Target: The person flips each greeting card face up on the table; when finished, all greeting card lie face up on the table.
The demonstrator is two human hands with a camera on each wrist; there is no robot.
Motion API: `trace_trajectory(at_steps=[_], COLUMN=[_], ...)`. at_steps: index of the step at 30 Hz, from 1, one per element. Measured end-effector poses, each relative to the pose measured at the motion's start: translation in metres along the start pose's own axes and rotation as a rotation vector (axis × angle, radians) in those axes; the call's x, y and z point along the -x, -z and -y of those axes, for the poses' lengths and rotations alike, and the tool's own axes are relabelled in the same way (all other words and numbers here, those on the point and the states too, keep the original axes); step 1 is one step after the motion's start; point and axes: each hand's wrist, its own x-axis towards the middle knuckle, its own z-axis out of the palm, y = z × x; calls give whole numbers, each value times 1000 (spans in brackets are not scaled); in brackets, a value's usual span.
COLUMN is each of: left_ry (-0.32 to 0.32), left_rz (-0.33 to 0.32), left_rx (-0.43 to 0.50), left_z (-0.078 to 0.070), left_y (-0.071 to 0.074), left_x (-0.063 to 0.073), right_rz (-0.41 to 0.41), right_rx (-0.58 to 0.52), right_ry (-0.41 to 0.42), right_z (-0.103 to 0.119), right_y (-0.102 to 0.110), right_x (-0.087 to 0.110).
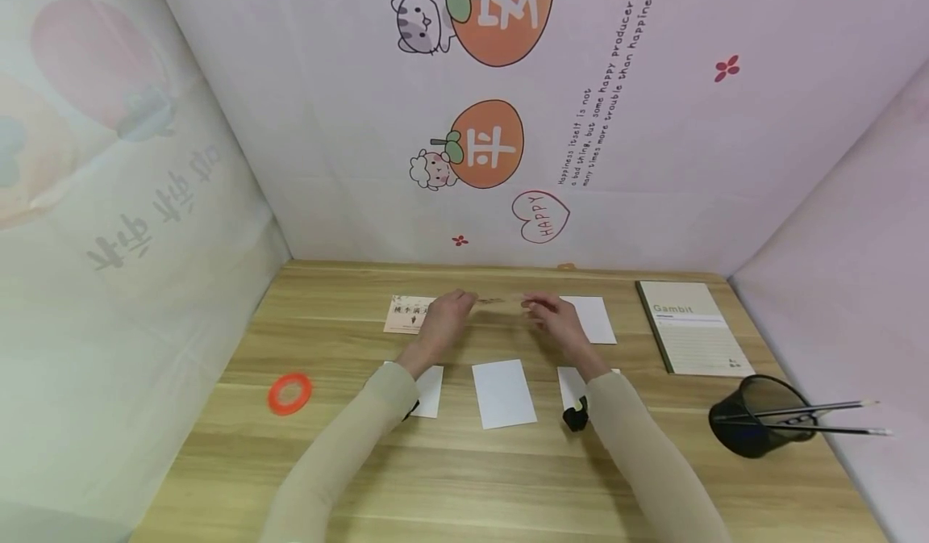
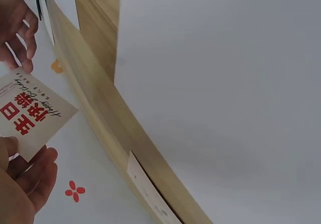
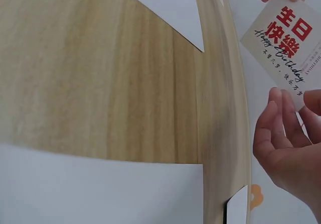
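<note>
A small cream birthday card (image 1: 501, 301) with red and black lettering is held up between the two hands, over the far part of the table. My left hand (image 1: 444, 321) pinches one end, its thumb lying on the printed face in the left wrist view. At the opposite end my right hand (image 1: 557, 321) has a corner of the card (image 3: 276, 45) between thumb and fingers. Just left of the left hand lies another printed card (image 1: 406, 315), partly covered by that hand. A white card (image 1: 597, 319) lies beside the right hand.
Nearer me lie a white card (image 1: 504, 394) in the middle and two more, partly hidden under the forearms. An orange ring (image 1: 275, 396) is at the left. On the right are a notebook (image 1: 700, 337) and a black pen holder (image 1: 733, 426) with two pencils. Walls enclose the wooden table (image 1: 464, 486).
</note>
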Motion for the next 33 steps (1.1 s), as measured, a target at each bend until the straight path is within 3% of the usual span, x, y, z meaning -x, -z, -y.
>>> trace_trajectory(at_steps=[6, 13, 20, 26, 33], left_ry=[105, 205, 295, 393, 598], left_rz=[-18, -113, -72, -71, -56], left_rx=[154, 279, 329, 458, 707], left_z=[-2, -1, -2, -3, -3], left_y=[-2, -5, -4, -5, -10], left_x=[-1, -3, -5, -7, -9], right_rz=[-108, -128, -154, -177, -191], right_rx=[64, 136, 182, 156, 100], right_ry=[58, 131, 192, 182, 110], right_z=[-4, -12, -19, -23, -22], right_y=[-4, -10, -13, -14, -17], right_x=[3, 7, 6, 5, 8])
